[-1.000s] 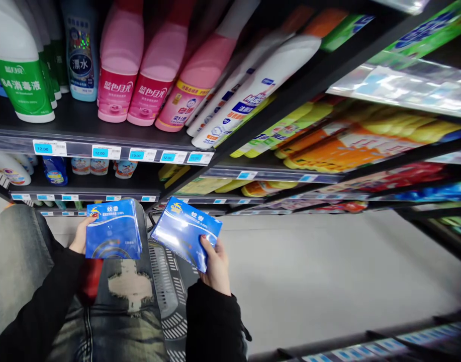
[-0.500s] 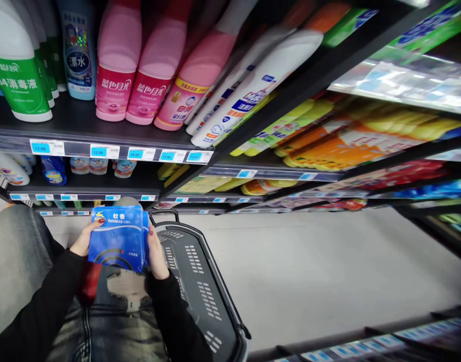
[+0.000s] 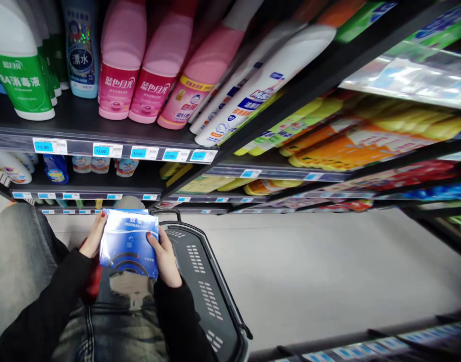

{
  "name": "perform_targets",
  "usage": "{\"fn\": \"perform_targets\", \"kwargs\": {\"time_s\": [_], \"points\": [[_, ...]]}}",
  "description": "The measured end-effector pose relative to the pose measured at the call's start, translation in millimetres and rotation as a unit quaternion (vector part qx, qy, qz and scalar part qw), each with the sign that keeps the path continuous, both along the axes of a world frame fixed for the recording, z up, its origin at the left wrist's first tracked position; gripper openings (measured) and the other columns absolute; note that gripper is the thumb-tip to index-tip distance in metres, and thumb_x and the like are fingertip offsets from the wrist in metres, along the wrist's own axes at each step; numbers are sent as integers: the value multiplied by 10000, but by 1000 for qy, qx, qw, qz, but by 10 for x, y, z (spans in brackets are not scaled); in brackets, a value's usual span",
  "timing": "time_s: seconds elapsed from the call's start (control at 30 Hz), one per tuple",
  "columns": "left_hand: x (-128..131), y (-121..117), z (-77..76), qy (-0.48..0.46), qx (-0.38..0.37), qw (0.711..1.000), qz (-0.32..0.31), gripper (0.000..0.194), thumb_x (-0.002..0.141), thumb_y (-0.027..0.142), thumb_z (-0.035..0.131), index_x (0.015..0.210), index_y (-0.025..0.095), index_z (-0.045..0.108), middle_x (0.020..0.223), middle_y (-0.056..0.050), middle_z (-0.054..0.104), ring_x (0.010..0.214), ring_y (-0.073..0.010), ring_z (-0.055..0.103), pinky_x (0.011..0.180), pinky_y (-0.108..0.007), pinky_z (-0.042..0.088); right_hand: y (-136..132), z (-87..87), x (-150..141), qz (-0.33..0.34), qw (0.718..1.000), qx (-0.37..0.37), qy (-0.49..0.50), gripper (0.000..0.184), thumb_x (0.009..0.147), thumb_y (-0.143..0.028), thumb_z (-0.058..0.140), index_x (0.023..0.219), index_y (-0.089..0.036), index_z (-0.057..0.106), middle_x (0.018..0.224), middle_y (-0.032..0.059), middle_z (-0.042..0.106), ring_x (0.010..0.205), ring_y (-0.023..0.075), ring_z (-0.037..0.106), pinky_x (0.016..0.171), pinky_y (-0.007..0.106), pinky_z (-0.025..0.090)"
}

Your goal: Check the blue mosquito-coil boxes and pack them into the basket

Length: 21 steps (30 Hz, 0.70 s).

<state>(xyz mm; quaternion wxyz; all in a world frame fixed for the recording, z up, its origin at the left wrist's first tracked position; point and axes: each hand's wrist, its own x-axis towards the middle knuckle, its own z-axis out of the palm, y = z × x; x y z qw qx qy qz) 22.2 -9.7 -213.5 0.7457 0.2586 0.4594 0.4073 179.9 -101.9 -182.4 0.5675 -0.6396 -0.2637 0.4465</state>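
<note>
A blue mosquito coil box point(image 3: 128, 241) is held over my lap, its printed front facing up and glare washing out its upper left. What looks like the edge of a second blue box shows along its top. My left hand point(image 3: 93, 237) grips the left side, fingers mostly hidden behind it. On the right side my right hand point(image 3: 167, 255) holds it, the thumb lying across the front face. A dark grey shopping basket point(image 3: 209, 271) stands on the floor just right of my right hand.
A shelf point(image 3: 79, 125) ahead carries pink bottles point(image 3: 119, 60), a green-labelled white bottle point(image 3: 24, 75) and a tilted white bottle point(image 3: 253, 93). Price tags point(image 3: 107, 150) line its edge. Orange and yellow bottles point(image 3: 339, 148) fill shelves to the right. Pale floor point(image 3: 309, 261) runs along the aisle.
The box has turned and tilted, catching glare on its front. My right thumb has moved from the box's side onto its front, and my left thumb has shifted to its upper left edge.
</note>
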Motion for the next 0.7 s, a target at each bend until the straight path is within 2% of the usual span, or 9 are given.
{"fn": "perform_targets", "kwargs": {"time_s": [0.13, 0.27, 0.37, 0.43, 0.53, 0.7], "points": [[28, 16, -20, 29, 25, 999, 11, 483, 580, 475, 750, 939, 172, 635, 932, -49, 701, 905, -228, 627, 816, -303, 452, -74, -12, 131, -64, 996, -9, 54, 392, 662, -417, 705, 973, -194, 617, 862, 17, 692, 771, 202, 618, 709, 310, 486], [-1, 45, -55, 23, -15, 1000, 7, 432, 536, 461, 768, 814, 150, 652, 735, -34, 700, 700, -196, 645, 700, -288, 484, -178, 33, 538, -149, 986, -11, 78, 455, 619, -421, 730, 995, -188, 623, 767, 14, 694, 659, 205, 636, 622, 314, 493], [-36, 60, -45, -7, -58, 998, 7, 395, 565, 447, 747, 798, 140, 662, 731, -45, 709, 691, -201, 658, 697, -303, 508, -281, 47, 891, -205, 976, -14, 69, 444, 603, -445, 724, 950, -184, 633, 698, -3, 676, 589, 190, 621, 588, 311, 490], [-55, 69, -15, -33, -71, 997, 1, 376, 604, 434, 720, 828, 136, 669, 776, -56, 720, 738, -212, 671, 737, -321, 518, -330, 19, 1030, -231, 972, 1, 43, 441, 601, -439, 724, 952, -190, 626, 728, -10, 678, 598, 177, 616, 589, 298, 486], [-68, 76, 34, -40, -56, 998, 5, 361, 604, 422, 716, 830, 146, 666, 776, -48, 722, 770, -228, 676, 741, -326, 521, -319, -69, 1012, -222, 975, 26, 13, 444, 590, -396, 744, 969, -201, 617, 825, -6, 687, 692, 174, 627, 643, 282, 488], [-34, 23, 102, -12, -6, 1000, 10, 399, 569, 426, 739, 848, 161, 635, 748, -24, 711, 727, -221, 667, 683, -300, 501, -116, -184, 636, -106, 992, 34, 56, 398, 636, -422, 710, 970, -227, 617, 866, 0, 690, 788, 200, 629, 746, 328, 493]]}}
